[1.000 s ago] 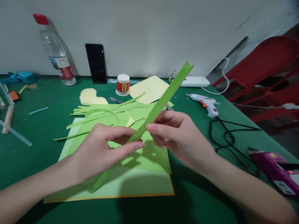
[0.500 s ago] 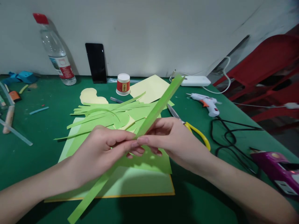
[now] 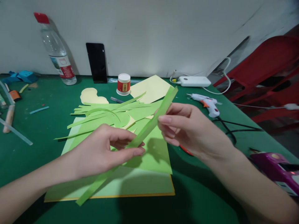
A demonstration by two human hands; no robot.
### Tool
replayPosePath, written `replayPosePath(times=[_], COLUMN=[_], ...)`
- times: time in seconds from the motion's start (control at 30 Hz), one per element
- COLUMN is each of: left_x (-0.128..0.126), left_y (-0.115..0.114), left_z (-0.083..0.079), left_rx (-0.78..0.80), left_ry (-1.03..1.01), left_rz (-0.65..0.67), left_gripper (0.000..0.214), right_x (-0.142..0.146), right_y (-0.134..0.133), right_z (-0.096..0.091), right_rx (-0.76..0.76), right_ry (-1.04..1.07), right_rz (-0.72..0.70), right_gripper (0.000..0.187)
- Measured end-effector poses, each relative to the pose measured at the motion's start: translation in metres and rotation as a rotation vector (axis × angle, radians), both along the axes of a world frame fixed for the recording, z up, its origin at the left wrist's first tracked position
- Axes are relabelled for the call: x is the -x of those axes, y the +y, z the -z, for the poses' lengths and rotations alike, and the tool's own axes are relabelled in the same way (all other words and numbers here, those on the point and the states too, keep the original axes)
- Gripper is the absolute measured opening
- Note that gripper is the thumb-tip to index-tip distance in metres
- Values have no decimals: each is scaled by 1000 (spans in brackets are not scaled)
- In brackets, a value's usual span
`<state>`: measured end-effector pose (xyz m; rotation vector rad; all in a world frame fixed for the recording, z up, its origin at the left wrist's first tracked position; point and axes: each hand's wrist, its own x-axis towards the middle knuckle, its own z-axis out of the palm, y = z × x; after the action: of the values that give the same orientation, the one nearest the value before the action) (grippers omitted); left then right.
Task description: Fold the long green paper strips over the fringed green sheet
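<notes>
A long green paper strip [image 3: 149,126] slants across both hands, folded lengthwise along its upper part. Near its upper end, my right hand [image 3: 184,124] pinches it between thumb and fingers. The middle of the strip passes between the thumb and fingers of my left hand [image 3: 105,149], in a looser grip. Its lower end hangs over the front of a stack of pale green paper [image 3: 149,183]. Beneath the hands lie cut green paper strips [image 3: 112,109] on a larger green sheet [image 3: 158,158]. Scissors [image 3: 186,151] are mostly hidden behind my right hand.
At the back stand a water bottle [image 3: 59,59], a black phone [image 3: 96,62] and a small red-and-white paper cup [image 3: 123,85]. A glue gun [image 3: 206,104] with a black cord lies right, near a purple device [image 3: 275,169]. Glue sticks [image 3: 17,132] lie left.
My right hand has slid up and right along the strip, away from my left hand. The strip's lower end has risen slightly. My right hand now covers most of the scissors.
</notes>
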<state>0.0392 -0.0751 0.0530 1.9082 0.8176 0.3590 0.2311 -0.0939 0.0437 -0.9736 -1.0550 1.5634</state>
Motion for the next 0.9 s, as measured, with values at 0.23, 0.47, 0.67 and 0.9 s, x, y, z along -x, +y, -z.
replayPosePath(times=[0.23,0.47,0.67,0.9], left_x=[0,2,1,2], left_y=[-4,-5,-6,-10], left_z=[6,6,4,-2], left_rx=[-148,-154,-133,-33], left_ry=[-153,-190,-148,-144], left_rz=[-117,-69,-60,-15], left_gripper=[14,16,17,18], right_x=[16,14,12,11], right_y=[-13,-12,-11,-12], right_z=[14,12,12,8], right_rx=[-44,-46,-3,106], right_ry=[-51,-148,-161,-32], right_rz=[-39,-170,-202,-249], right_gripper=[8,4,5,9])
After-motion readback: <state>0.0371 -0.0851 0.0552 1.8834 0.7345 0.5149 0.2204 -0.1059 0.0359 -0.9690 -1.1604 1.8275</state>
